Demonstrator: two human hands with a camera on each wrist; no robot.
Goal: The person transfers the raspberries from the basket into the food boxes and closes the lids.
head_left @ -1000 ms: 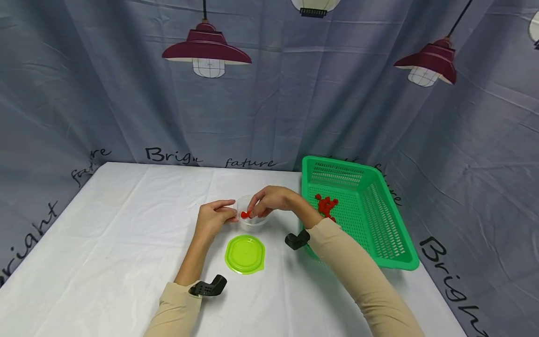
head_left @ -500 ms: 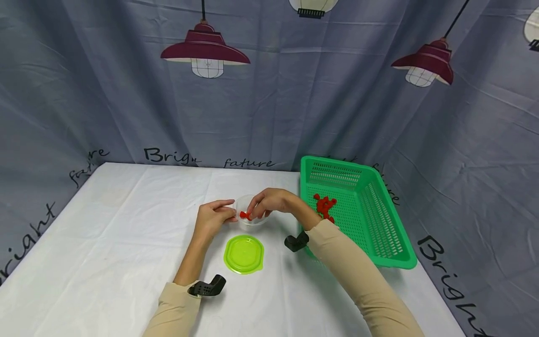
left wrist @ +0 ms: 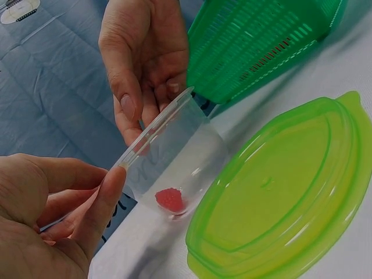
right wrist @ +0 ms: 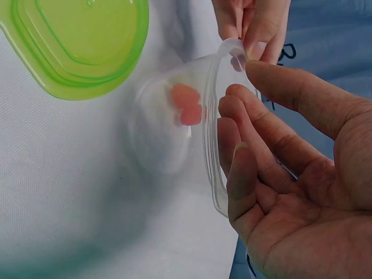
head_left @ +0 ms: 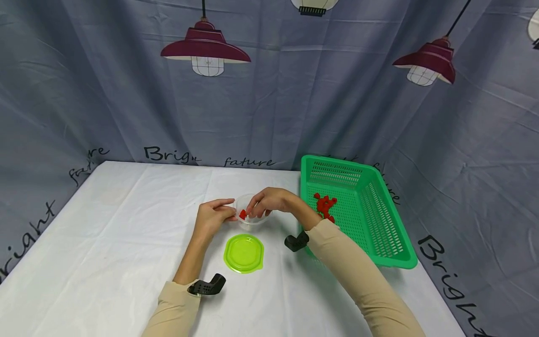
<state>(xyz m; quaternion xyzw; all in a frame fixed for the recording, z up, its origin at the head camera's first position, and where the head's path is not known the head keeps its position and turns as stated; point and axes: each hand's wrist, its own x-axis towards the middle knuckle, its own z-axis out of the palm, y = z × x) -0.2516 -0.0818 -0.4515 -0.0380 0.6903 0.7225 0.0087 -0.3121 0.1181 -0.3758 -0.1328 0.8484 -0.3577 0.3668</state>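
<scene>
A clear plastic tub (head_left: 251, 223) stands on the white table. My left hand (head_left: 210, 219) pinches its rim between thumb and fingers, plainest in the left wrist view. Inside, at the bottom, lie small red raspberry-like pieces (right wrist: 187, 104); two show through the wall in the right wrist view. My right hand (head_left: 269, 200) hangs over the tub's mouth, its loosely bent fingers (right wrist: 279, 133) reaching inside the rim with nothing seen between them. In front of the tub, a bright green lid (head_left: 244, 253) lies flat on the table.
To the right stands a green perforated basket (head_left: 381, 224) with several more red pieces (head_left: 325, 204) at its left side, partly behind my right forearm. A grey curtain (head_left: 269, 103) printed with lamps hangs behind the white table (head_left: 105, 262).
My right fingers have let go of the red piece they held in the tub; it now lies at the bottom. My left hand stays on the rim.
</scene>
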